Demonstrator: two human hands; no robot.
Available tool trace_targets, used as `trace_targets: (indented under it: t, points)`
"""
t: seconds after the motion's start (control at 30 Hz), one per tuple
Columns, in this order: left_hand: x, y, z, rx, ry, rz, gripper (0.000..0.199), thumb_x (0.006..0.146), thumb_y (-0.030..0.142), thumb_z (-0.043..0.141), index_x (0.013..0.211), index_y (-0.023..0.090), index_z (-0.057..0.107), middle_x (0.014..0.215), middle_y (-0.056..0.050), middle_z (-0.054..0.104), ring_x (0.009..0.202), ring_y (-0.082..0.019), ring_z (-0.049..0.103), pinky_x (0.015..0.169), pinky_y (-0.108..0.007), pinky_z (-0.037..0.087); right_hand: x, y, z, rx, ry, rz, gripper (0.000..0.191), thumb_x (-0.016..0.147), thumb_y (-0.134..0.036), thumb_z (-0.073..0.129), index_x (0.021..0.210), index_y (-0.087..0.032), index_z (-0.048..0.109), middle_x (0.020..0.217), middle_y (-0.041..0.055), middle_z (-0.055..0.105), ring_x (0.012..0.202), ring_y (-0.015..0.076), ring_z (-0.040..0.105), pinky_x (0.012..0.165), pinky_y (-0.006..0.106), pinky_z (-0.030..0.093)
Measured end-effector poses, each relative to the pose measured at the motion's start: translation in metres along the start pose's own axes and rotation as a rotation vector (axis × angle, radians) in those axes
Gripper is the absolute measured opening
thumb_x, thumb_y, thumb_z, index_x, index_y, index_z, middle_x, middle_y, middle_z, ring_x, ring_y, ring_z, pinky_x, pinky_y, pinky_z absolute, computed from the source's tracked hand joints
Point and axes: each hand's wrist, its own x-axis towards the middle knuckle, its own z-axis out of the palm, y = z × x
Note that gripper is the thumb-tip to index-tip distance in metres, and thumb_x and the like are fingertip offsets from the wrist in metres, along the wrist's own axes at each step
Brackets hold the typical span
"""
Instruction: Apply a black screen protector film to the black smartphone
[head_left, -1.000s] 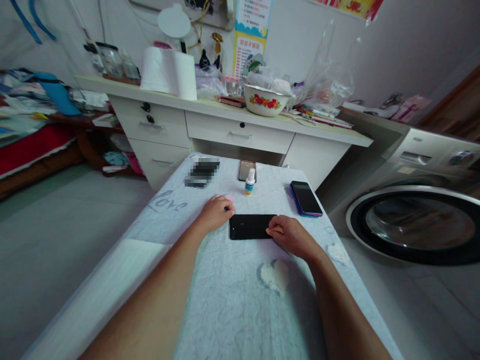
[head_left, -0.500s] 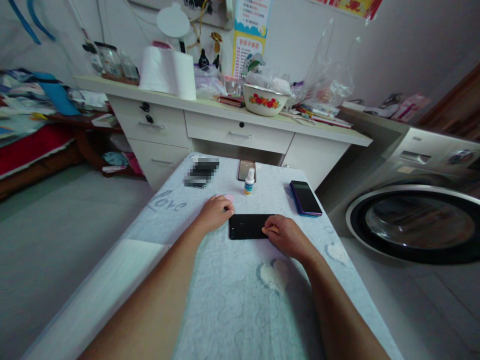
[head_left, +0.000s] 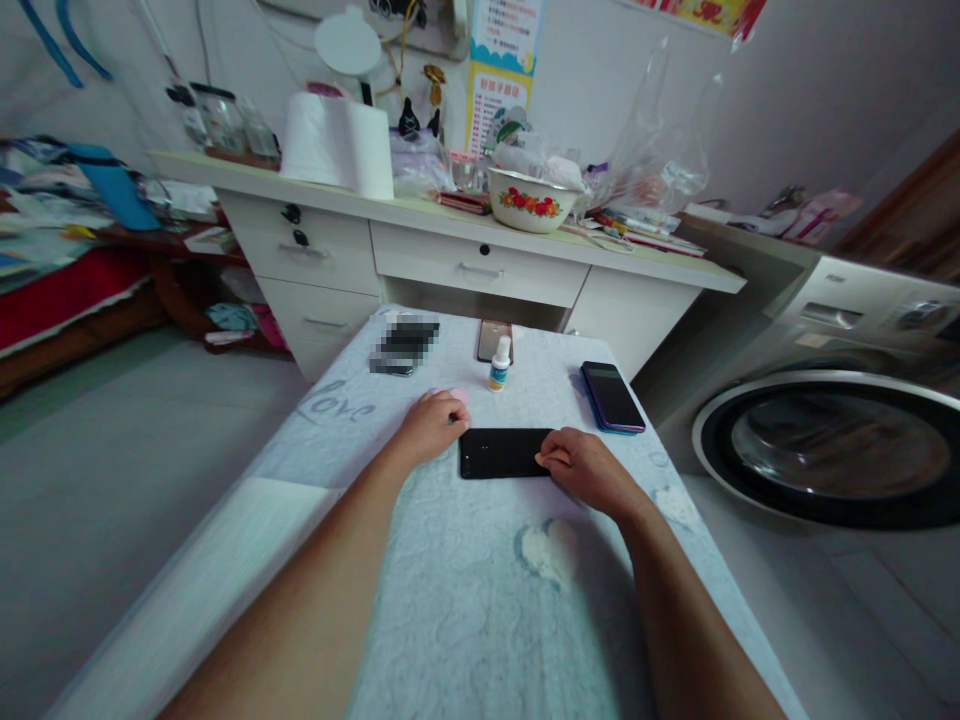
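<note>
A black smartphone (head_left: 502,454) lies flat on the cloth-covered table, long side crosswise. At its upper left corner, my left hand (head_left: 433,424) has its fingers curled and its thumb against the edge. Fingers pinched, my right hand (head_left: 581,462) presses a small orange pad (head_left: 552,457) onto the phone's right end; most of the pad is hidden by the fingers. Behind my left hand a pink item (head_left: 459,396) shows in part. A small white spray bottle (head_left: 499,366) with a blue and yellow label stands upright beyond the phone.
Behind the bottle lies a gold-brown phone (head_left: 489,340). Stacked dark phones (head_left: 612,396) rest near the table's right edge, and a pixelated dark object (head_left: 405,345) is at the far left. A white desk (head_left: 480,262) stands beyond; a washing machine (head_left: 832,400) with its door is to the right.
My right hand has slid a little to the right along the phone with the orange pad, uncovering more of the black surface. My left hand stays at the corner.
</note>
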Motion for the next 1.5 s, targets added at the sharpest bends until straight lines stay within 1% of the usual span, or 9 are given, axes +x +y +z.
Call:
trace_targets:
  t: [0.13,0.33,0.57,0.77,1.03,1.23,1.33,1.5]
  points:
    - [0.0,0.001,-0.001,-0.007,-0.002,0.001,0.014,0.077,0.02,0.055,0.07,0.02,0.066,0.085,-0.003,0.068,0.09,-0.02,0.059,0.088,-0.034,0.043,0.0,0.002,-0.002,-0.005,-0.001,0.015,0.008,0.084,-0.022,0.06,0.079,-0.019,0.065,0.079,0.003,0.065,0.072,0.0142,0.058,0.064,0.024,0.039]
    - [0.0,0.003,-0.002,-0.007,-0.011,-0.016,0.015,0.077,0.02,0.054,0.071,0.02,0.067,0.085,-0.003,0.068,0.089,-0.02,0.059,0.088,-0.035,0.043,0.0,-0.004,-0.001,-0.013,-0.015,0.002,0.009,0.085,-0.02,0.06,0.078,-0.018,0.065,0.079,0.0032,0.064,0.072,0.014,0.058,0.063,0.023,0.038]
    - [0.0,0.001,-0.001,-0.014,-0.003,-0.01,0.015,0.077,0.02,0.054,0.07,0.019,0.067,0.086,-0.004,0.068,0.09,-0.02,0.059,0.089,-0.036,0.043,0.002,-0.009,0.009,0.004,-0.002,-0.084,0.01,0.086,-0.019,0.059,0.078,-0.018,0.065,0.079,0.002,0.063,0.073,0.0131,0.056,0.065,0.023,0.038]
    - [0.0,0.0,0.0,-0.003,-0.012,-0.007,0.014,0.077,0.02,0.054,0.072,0.019,0.068,0.086,-0.003,0.068,0.089,-0.019,0.059,0.087,-0.034,0.042,0.003,-0.015,0.014,0.023,-0.003,-0.092,0.007,0.085,-0.017,0.06,0.081,-0.018,0.067,0.081,0.0019,0.062,0.074,0.0124,0.056,0.068,0.022,0.039]
    - [0.0,0.001,-0.001,-0.006,-0.019,-0.021,0.015,0.078,0.02,0.054,0.073,0.019,0.068,0.087,-0.004,0.068,0.09,-0.02,0.059,0.088,-0.035,0.041,0.005,-0.025,0.024,0.029,-0.002,-0.158,0.011,0.088,-0.017,0.058,0.082,-0.018,0.067,0.081,0.0018,0.059,0.075,0.0116,0.056,0.068,0.022,0.039]
    - [0.0,0.0,0.0,-0.011,-0.007,-0.016,0.015,0.078,0.02,0.055,0.072,0.018,0.068,0.086,-0.004,0.068,0.09,-0.02,0.059,0.088,-0.035,0.041,0.006,-0.03,0.032,0.023,0.007,-0.165,0.01,0.088,-0.017,0.057,0.084,-0.018,0.067,0.083,0.0021,0.058,0.076,0.0117,0.056,0.07,0.022,0.039]
    - [0.0,-0.001,0.001,-0.014,-0.003,-0.009,0.014,0.078,0.02,0.055,0.072,0.018,0.068,0.087,-0.004,0.068,0.091,-0.02,0.059,0.088,-0.035,0.041,0.006,-0.029,0.031,0.029,-0.002,-0.164,0.01,0.087,-0.016,0.057,0.084,-0.018,0.067,0.083,0.0022,0.058,0.076,0.0116,0.057,0.07,0.022,0.039]
    - [0.001,-0.001,0.001,-0.017,-0.005,-0.005,0.015,0.079,0.02,0.055,0.071,0.019,0.067,0.086,-0.004,0.068,0.091,-0.02,0.059,0.088,-0.035,0.041,0.005,-0.025,0.024,0.044,-0.018,-0.146,0.01,0.086,-0.015,0.059,0.083,-0.019,0.068,0.082,0.0016,0.059,0.075,0.0115,0.056,0.069,0.021,0.039]
